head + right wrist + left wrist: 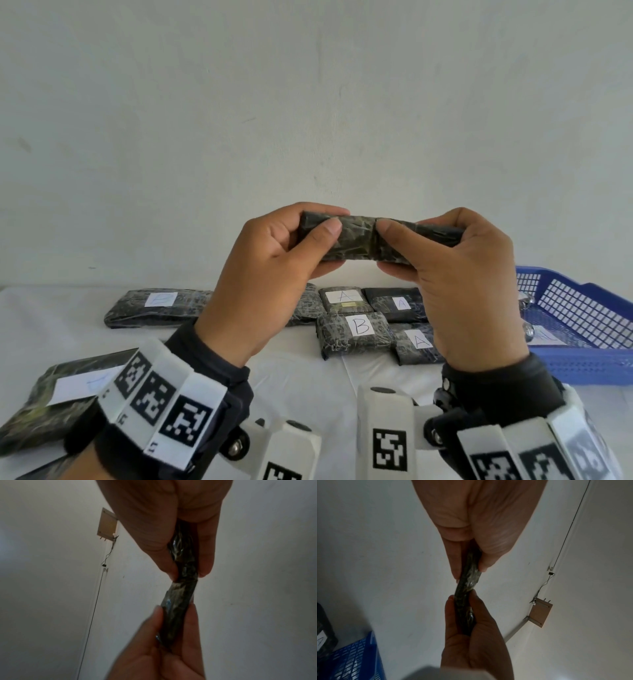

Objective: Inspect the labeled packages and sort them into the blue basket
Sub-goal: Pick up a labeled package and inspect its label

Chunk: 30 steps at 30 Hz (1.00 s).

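I hold one dark, film-wrapped package (356,240) up in front of the wall with both hands, and no label shows on it. My left hand (325,246) pinches its left half between thumb and fingers. My right hand (390,248) pinches the right half the same way. The left wrist view shows the package (467,585) edge-on between my left hand (470,572) and right hand (462,596). The right wrist view shows that package (181,592) between my right hand (188,574) and left hand (175,607). The blue basket (582,363) stands at the table's right.
Several wrapped packages lie on the white table: one labelled B (356,329), three labelled A (342,298) (397,303) (418,342), a long one (157,306) at the left and a near one (51,401). A labelled package (548,334) lies in the basket.
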Each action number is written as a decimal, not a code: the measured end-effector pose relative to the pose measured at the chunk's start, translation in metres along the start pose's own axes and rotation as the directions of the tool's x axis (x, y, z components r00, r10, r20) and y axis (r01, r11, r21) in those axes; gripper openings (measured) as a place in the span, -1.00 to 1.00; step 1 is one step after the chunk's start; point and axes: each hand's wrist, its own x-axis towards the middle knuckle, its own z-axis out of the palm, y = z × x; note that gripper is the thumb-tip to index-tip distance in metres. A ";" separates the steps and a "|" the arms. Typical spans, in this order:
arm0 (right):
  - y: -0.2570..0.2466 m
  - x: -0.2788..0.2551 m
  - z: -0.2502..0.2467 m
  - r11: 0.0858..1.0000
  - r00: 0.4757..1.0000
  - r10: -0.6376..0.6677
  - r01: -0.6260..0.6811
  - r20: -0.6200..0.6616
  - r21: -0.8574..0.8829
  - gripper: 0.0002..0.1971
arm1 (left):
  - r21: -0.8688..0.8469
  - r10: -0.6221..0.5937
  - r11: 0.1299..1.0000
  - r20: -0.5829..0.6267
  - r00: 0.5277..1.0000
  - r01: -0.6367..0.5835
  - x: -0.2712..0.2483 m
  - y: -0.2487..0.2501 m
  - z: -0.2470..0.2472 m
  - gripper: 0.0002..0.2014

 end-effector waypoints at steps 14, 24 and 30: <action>0.002 -0.006 0.008 0.967 0.998 -0.066 0.064 0.002 -0.245 -0.59 | 0.121 0.030 0.992 -0.060 0.998 -0.023 -0.003 -0.005 0.009 -0.76; -0.001 -0.009 0.008 0.934 0.992 -0.071 0.102 0.102 -0.343 -0.54 | 0.050 -0.033 0.998 -0.028 0.999 0.034 -0.005 -0.005 0.013 -0.73; 0.004 -0.007 0.008 0.923 0.992 -0.079 0.110 0.099 -0.368 -0.69 | 0.033 -0.067 0.997 -0.019 0.998 0.067 -0.005 -0.006 0.012 -0.70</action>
